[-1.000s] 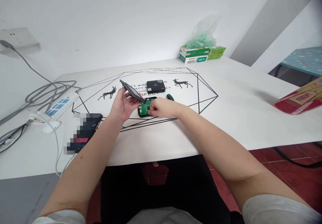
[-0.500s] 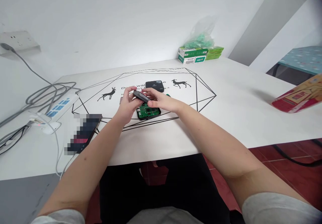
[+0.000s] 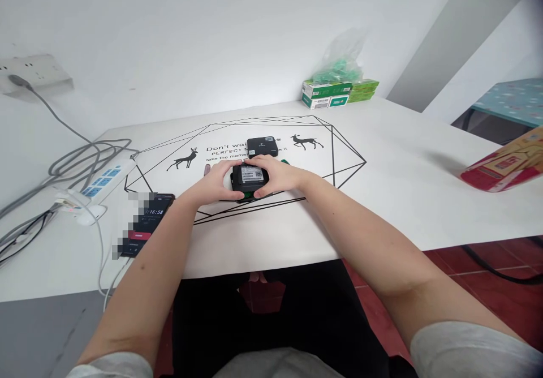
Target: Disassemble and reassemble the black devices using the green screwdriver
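Observation:
Between both hands is a black cover with a white printed label and a barcode facing up. It lies over a black case, and a strip of green circuit board shows along the near edge. My left hand grips the cover's left side, thumb at the near edge. On the right side, my right hand holds it with fingers over the far edge and thumb in front. Just behind stands a closed small black box. Part of a green piece peeks out past my right hand.
A phone and a white power strip with grey cables lie at left. Green and white boxes under a plastic bag stand at the wall. A red and tan package is at right.
The cover has gone from tilted above the circuit board to lying nearly flat over it, label up. Both hands have lowered with it and now grip its sides.

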Tool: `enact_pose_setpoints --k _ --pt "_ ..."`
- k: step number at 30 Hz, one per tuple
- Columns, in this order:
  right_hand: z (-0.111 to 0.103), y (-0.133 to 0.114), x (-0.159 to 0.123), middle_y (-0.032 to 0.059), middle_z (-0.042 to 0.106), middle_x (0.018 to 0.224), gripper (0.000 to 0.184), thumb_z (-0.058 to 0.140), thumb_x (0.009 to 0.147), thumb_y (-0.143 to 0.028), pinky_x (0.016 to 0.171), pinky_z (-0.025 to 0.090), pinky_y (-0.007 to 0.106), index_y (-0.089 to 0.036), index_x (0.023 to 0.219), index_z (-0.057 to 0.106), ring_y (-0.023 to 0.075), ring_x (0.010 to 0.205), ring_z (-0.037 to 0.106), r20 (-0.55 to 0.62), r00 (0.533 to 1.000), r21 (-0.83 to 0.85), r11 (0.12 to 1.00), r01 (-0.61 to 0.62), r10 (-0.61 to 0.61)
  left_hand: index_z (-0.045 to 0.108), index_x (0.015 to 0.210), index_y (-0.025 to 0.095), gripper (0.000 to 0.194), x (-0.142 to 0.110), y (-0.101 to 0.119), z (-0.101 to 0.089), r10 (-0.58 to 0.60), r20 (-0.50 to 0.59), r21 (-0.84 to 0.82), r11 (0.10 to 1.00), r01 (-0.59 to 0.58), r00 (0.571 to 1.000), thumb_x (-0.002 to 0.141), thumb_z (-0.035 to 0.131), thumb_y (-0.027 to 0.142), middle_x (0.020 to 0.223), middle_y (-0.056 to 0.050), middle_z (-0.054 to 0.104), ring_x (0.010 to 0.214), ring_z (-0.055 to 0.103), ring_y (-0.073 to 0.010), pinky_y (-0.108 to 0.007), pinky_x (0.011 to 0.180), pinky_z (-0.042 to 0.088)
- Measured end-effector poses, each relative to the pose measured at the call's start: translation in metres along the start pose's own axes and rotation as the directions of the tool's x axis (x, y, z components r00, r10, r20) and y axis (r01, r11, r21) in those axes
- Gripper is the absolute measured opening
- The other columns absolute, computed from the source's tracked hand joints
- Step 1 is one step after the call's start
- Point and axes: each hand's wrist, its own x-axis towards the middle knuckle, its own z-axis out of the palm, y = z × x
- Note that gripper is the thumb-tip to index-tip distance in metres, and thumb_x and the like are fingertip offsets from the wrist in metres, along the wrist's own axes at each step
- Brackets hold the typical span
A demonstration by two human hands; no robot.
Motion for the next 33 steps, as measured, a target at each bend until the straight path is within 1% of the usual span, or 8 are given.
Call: enact_pose_setpoints --k 3,7,12,16,21,28,31,33 --pt "0.002 0.002 0.001 0.0187 0.055 0.16 0.114 0.095 0.063 -0.055 0.129 0.038 0.064 -0.019 0.162 0.052 0.0425 0.153 0.046 0.037 0.999 -0.019 1.0 -0.004 0.004 0.055 0.153 0.031 0.092 0.001 0.001 0.002 -0.043 0.009 0.117 0.992 0.042 0.999 0.071 0.09 0.054 0.162 -0.013 0.051 0.156 0.04 -0.0423 -0.063 0.129 0.029" --pt "0.005 0.005 0.003 0.0171 0.056 0.16 0.111 0.094 0.065 -0.054 0.13 0.035 0.061 -0.019 0.162 0.052 0.041 0.153 0.046 0.08 0.996 -0.037 0.999 0.031 -0.028 0.059 0.151 0.032 0.093 0.0 0.001 0.003 -0.022 0.006 0.198 0.98 0.02 1.0 0.067 0.092 0.055 0.153 -0.012 0.059 0.152 0.042 -0.0445 -0.064 0.128 0.03" --pt "0.009 0.013 0.007 0.0139 0.06 0.158 0.106 0.094 0.065 -0.055 0.127 0.036 0.063 -0.024 0.159 0.055 0.0398 0.149 0.049 0.088 0.994 -0.035 0.997 0.074 -0.071 0.061 0.149 0.033 0.094 0.0 -0.003 0.001 -0.009 0.003 0.205 0.979 0.008 1.0 0.065 0.094 0.057 0.149 -0.011 0.061 0.15 0.044 -0.0452 -0.064 0.126 0.034" --pt "0.008 0.015 0.008 0.013 0.06 0.159 0.105 0.093 0.066 -0.056 0.129 0.033 0.06 -0.024 0.158 0.056 0.0382 0.15 0.048 0.098 0.992 -0.055 0.995 0.083 -0.078 0.064 0.146 0.033 0.094 0.002 -0.006 0.001 -0.001 0.001 0.185 0.983 0.0 1.0 0.06 0.097 0.058 0.146 -0.011 0.063 0.148 0.046 -0.0471 -0.065 0.122 0.038" --pt "0.007 0.015 0.009 0.0122 0.061 0.16 0.103 0.094 0.064 -0.057 0.13 0.032 0.06 -0.025 0.156 0.059 0.038 0.15 0.049 0.1 0.991 -0.041 0.995 0.092 -0.087 0.066 0.143 0.031 0.093 0.003 -0.002 0.0 -0.02 0.013 0.23 0.973 0.016 1.0 0.059 0.096 0.056 0.142 -0.012 0.066 0.146 0.048 -0.0471 -0.062 0.122 0.036" --pt "0.006 0.012 0.008 0.0118 0.059 0.163 0.104 0.093 0.065 -0.06 0.131 0.031 0.059 -0.024 0.156 0.059 0.0392 0.154 0.045 0.121 0.992 -0.047 0.998 0.053 -0.047 0.072 0.136 0.033 0.086 0.003 -0.002 0.0 0.035 -0.001 0.224 0.974 -0.034 0.999 0.058 0.096 0.06 0.129 -0.009 0.073 0.139 0.052 -0.0478 -0.062 0.121 0.036" --pt "0.004 0.009 0.007 0.0114 0.061 0.162 0.102 0.094 0.064 -0.06 0.13 0.033 0.061 -0.025 0.154 0.062 0.0411 0.152 0.046 0.122 0.992 -0.042 0.998 0.044 -0.039 0.073 0.137 0.032 0.087 0.001 0.001 -0.001 0.042 0.006 0.255 0.966 -0.042 0.999 0.058 0.096 0.062 0.131 -0.01 0.073 0.139 0.051 -0.0496 -0.064 0.121 0.035" --pt "0.003 0.008 0.007 0.0117 0.062 0.161 0.103 0.094 0.063 -0.061 0.129 0.033 0.062 -0.025 0.154 0.062 0.0418 0.151 0.048 0.123 0.991 -0.042 0.998 0.047 -0.041 0.07 0.141 0.031 0.089 0.0 0.006 -0.002 0.014 0.031 0.309 0.951 -0.023 0.999 0.062 0.093 0.064 0.135 -0.011 0.072 0.142 0.049 -0.049 -0.063 0.122 0.034"
